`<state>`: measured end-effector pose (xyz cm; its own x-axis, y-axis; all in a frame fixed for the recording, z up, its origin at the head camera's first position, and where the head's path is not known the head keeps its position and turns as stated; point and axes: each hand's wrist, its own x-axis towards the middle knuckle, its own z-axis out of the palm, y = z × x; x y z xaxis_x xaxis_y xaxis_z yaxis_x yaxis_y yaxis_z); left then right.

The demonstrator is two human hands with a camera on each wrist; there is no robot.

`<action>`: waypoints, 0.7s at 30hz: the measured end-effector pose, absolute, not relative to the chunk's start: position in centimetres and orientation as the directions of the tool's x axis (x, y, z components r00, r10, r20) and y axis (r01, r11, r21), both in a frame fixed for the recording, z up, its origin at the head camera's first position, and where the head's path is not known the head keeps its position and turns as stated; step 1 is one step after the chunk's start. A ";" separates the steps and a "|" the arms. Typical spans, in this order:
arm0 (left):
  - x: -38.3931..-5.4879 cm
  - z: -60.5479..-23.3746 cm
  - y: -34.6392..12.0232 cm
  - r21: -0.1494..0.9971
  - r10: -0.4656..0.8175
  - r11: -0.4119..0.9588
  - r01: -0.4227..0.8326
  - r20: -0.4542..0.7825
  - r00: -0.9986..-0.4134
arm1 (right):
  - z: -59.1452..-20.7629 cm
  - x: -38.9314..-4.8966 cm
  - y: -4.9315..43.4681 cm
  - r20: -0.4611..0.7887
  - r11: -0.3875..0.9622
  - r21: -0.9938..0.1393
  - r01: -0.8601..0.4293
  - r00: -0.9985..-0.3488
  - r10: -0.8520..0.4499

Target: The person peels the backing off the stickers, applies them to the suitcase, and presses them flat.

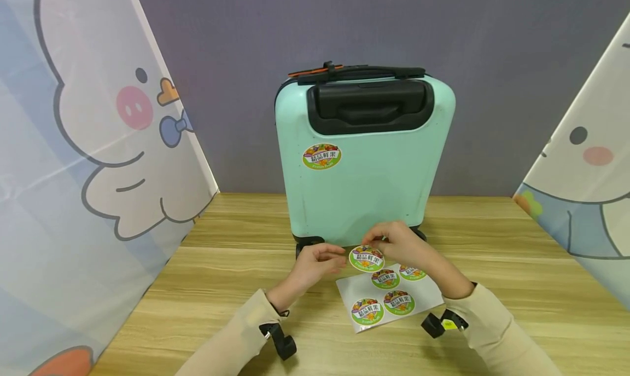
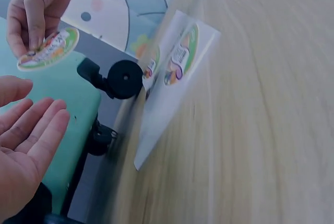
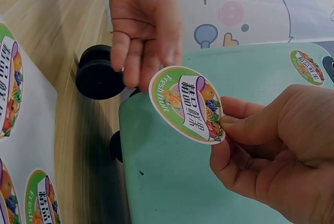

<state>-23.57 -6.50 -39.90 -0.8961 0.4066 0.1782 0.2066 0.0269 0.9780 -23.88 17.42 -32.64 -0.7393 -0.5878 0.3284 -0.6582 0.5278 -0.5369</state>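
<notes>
My right hand (image 1: 401,243) pinches an oval fruit sticker (image 3: 189,104) by one edge, between thumb and fingertips. The sticker is off its sheet and hangs in front of the suitcase's lower part. Close to its other edge is my left hand (image 1: 315,264), fingers loosely extended; a gap shows between them in the left wrist view. Below lies a white sticker sheet (image 1: 346,291) bearing several more of these ovals. Behind stands a mint-green suitcase (image 1: 366,184), upright, with one matching sticker (image 1: 322,156) on its upper left.
The suitcase stands on a wood-grain table (image 1: 236,239), its black wheels (image 2: 125,79) at the bottom. A black handle (image 1: 371,105) is recessed near its top. A grey panel (image 1: 221,64) rises behind, with cartoon-printed cloths (image 1: 98,173) at both sides.
</notes>
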 end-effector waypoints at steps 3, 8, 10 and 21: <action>-23.3 -39.6 -6.3 0.974 0.402 0.003 0.225 0.205 -0.892 | -32.7 -23.9 17.4 0.324 0.528 -0.545 -0.652 -0.744 -0.584; -23.1 -39.3 -5.8 0.967 0.393 -0.006 0.256 0.238 -0.888 | -32.9 -24.0 17.3 0.322 0.521 -0.550 -0.653 -0.741 -0.589; -23.1 -39.3 -5.6 0.963 0.387 -0.004 0.271 0.251 -0.887 | -33.0 -23.9 17.3 0.318 0.519 -0.553 -0.652 -0.741 -0.591; -23.1 -39.5 -5.4 0.950 0.379 -0.008 0.311 0.291 -0.879 | -33.2 -23.9 17.3 0.303 0.518 -0.559 -0.647 -0.741 -0.599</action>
<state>-23.06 -5.36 -39.50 -0.8787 0.3787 0.2906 0.3111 -0.0075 0.9504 -23.90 17.29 -33.17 -0.7413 -0.5988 0.3033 -0.6472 0.5179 -0.5594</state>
